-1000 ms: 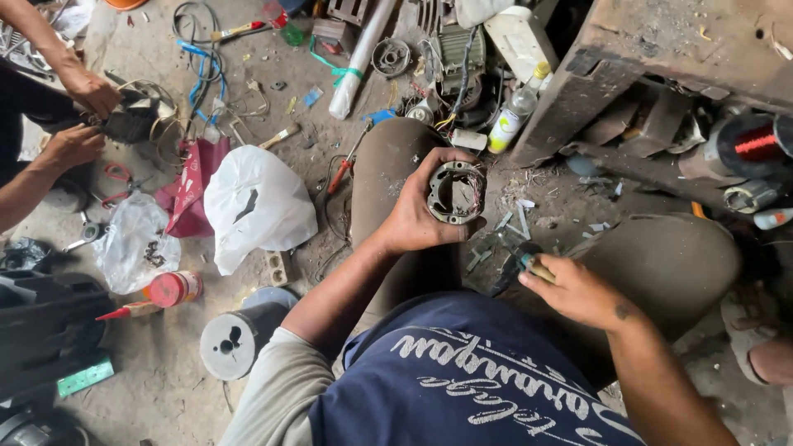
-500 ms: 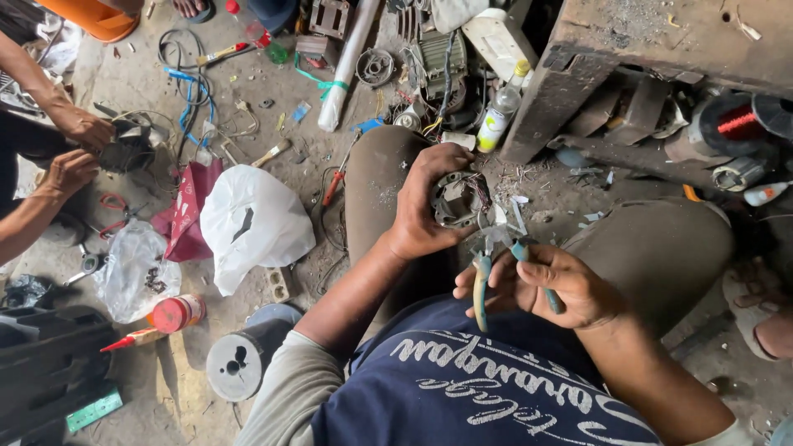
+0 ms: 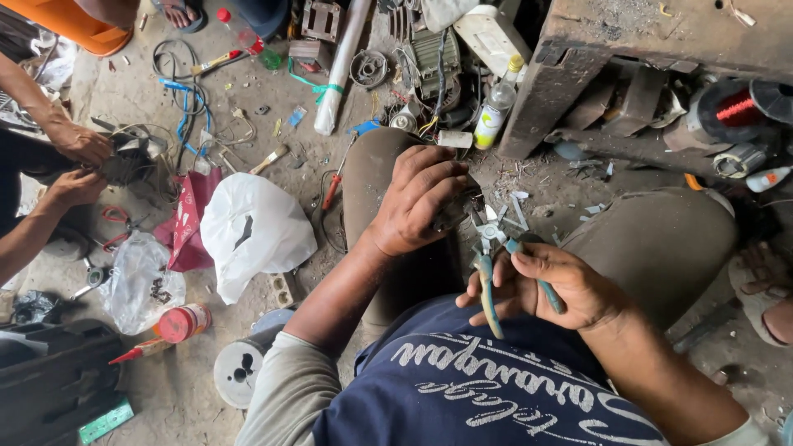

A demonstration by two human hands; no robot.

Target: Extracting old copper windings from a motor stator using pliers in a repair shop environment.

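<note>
Our left hand (image 3: 417,202) fingers clamp over a small dark metal motor part (image 3: 459,216) on the knee; right hand (image 3: 549,285) fingers grip teal-handled steel pliers (image 3: 489,272), jaws just beside it. White plastic bag (image 3: 252,227) lies leftward.

- A white plastic bag (image 3: 252,231) lies crumpled on the ground, left of the person's knee.
- A red flat pouch (image 3: 188,227) lies touching the white bag's left side.
- A clear plastic bag (image 3: 140,281) with small dark parts inside sits lower left.
- A clear bottle (image 3: 496,111) with a yellow cap and a pale yellow-green label stands beside the wooden bench leg.
- A red-capped tube with a pointed red nozzle (image 3: 161,330) lies near the clear bag.
- A small white bottle with an orange tip (image 3: 768,177) lies at the right edge.
</note>
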